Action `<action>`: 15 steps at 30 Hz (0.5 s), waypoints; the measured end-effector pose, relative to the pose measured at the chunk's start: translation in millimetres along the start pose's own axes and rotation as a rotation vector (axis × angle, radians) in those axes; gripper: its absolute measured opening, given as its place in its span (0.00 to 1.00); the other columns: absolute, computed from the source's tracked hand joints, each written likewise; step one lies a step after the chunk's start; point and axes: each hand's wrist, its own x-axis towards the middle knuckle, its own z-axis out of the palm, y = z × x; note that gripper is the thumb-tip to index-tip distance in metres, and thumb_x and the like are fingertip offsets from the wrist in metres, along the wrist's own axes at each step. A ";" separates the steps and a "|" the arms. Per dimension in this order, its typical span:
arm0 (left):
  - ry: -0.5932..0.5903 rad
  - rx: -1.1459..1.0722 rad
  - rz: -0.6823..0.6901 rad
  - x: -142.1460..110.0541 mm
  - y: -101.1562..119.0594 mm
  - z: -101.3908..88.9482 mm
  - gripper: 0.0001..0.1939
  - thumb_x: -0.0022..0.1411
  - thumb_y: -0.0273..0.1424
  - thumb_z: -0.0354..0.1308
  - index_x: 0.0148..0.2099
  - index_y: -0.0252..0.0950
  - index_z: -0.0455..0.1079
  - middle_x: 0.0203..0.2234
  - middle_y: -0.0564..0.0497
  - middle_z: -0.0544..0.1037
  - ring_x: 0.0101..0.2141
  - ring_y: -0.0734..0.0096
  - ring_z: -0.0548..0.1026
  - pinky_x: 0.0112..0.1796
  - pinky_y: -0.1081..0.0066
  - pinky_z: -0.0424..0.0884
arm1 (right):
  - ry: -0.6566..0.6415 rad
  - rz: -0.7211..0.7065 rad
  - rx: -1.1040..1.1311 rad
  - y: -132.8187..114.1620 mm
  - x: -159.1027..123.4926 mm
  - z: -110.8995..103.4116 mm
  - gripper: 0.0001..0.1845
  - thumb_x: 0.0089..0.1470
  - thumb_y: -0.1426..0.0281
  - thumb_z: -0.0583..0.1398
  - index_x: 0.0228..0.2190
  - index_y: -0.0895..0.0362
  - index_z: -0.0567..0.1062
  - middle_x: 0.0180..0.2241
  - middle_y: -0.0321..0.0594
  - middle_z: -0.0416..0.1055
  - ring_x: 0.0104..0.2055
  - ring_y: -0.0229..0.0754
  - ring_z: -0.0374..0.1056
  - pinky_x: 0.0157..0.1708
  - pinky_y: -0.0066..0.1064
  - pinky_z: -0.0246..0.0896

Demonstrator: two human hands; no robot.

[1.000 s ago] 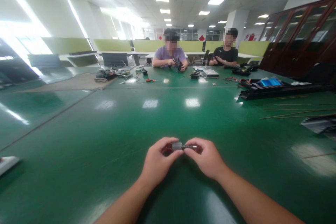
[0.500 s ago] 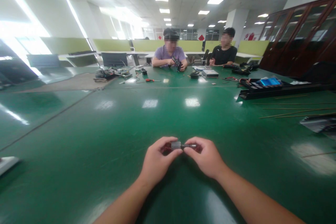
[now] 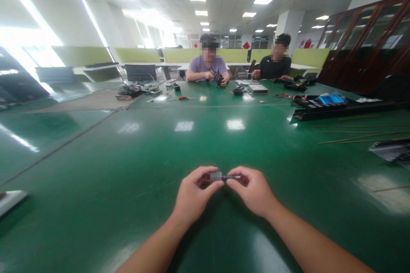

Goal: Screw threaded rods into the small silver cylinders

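Both grips pinched on small metal cylinder part [image 3: 221,176], lower centre of frame, above green counter [image 3: 128,170]: left hand [image 3: 192,198] on barrel, right hand [image 3: 253,192] on shaft. I keep ends aligned, twist gently.

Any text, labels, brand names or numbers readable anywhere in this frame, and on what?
None can be read.
Small metal part held between left hand and right hand: no marking visible.
Red signs on the far wall: too small and blurred.
Blue item in the black tray: no legible print.
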 end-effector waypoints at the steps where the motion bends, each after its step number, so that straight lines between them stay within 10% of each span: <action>1: 0.001 -0.001 -0.002 -0.3 0.4 0.1 0.15 0.52 0.34 0.67 0.44 0.37 0.77 0.39 0.49 0.80 0.38 0.64 0.79 0.42 0.66 0.75 | 0.002 0.002 0.000 0.3 -0.2 0.0 0.06 0.51 0.69 0.63 0.32 0.57 0.80 0.31 0.39 0.78 0.32 0.41 0.72 0.33 0.29 0.64; 15: 0.007 0.007 -0.041 -0.4 -0.4 -0.6 0.15 0.54 0.37 0.66 0.43 0.37 0.76 0.38 0.49 0.81 0.36 0.64 0.79 0.40 0.67 0.74 | -0.003 0.008 0.000 0.5 0.3 -0.1 0.07 0.51 0.68 0.63 0.33 0.56 0.80 0.31 0.38 0.78 0.31 0.41 0.71 0.32 0.29 0.64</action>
